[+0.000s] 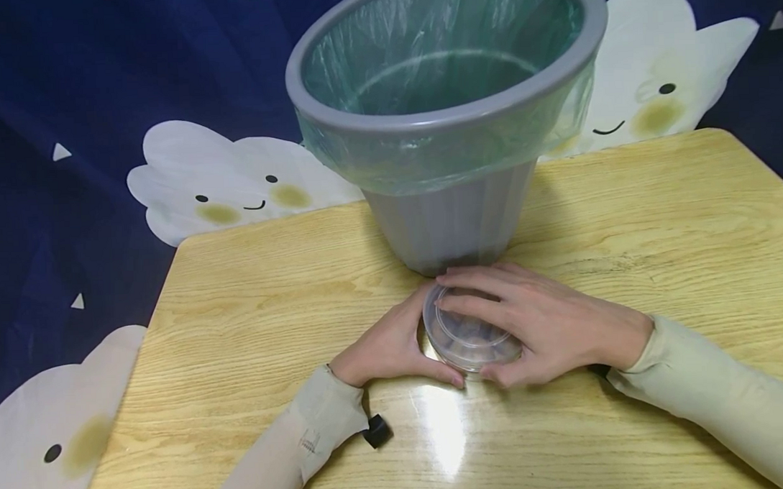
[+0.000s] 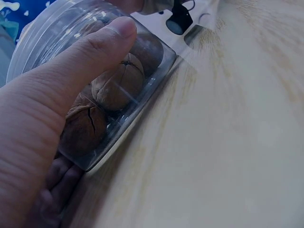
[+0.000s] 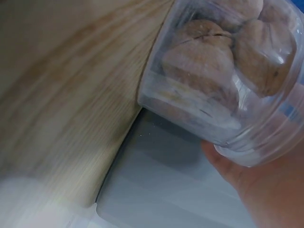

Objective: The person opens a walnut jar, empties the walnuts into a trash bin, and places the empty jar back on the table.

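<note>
A clear jar (image 2: 131, 109) of walnuts (image 2: 118, 85) stands on the worktop (image 1: 258, 314) just before the bin (image 1: 449, 224), left hand (image 1: 395, 341) gripping its side, right hand (image 1: 536, 318) clasping the lid (image 1: 469, 340); lid still on, nuts inside, so lid work seems unfinished, loosening or tightening unclear.

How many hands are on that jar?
2: the left hand grips the side of the jar, and the right hand spans its top. No other hand shows.
</note>
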Available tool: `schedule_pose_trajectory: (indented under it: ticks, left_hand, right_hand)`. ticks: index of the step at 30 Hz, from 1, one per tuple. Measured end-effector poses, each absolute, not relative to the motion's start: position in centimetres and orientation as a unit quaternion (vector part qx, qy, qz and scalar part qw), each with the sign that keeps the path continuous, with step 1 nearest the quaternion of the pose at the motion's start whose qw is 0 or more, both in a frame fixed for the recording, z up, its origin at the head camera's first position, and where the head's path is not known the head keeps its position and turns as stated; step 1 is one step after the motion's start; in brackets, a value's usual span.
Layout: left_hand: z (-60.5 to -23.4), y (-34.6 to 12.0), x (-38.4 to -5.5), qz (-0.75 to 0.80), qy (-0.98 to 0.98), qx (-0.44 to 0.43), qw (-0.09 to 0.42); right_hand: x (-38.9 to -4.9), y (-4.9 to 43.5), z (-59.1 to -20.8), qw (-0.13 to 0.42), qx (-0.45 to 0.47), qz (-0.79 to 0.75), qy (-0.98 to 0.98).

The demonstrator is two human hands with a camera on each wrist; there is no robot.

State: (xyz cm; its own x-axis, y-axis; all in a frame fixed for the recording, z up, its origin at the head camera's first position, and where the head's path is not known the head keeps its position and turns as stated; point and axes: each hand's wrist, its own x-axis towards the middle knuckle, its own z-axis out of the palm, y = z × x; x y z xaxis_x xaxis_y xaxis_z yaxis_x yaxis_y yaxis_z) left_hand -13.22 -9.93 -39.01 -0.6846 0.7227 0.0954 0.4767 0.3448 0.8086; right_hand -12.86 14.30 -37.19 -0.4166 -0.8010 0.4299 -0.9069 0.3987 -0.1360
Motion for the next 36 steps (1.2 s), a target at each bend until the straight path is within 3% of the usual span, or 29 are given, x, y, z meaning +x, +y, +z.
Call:
schedule_pose_trajectory:
  ticks: [36]
  left_hand:
    - [-38.6, -9.7, -13.3, 0.438, 0.8, 0.385, 0.143]
  right_hand:
    - [-12.5, 14.2, -35.3, 0.19, 0.558, 0.244, -0.77]
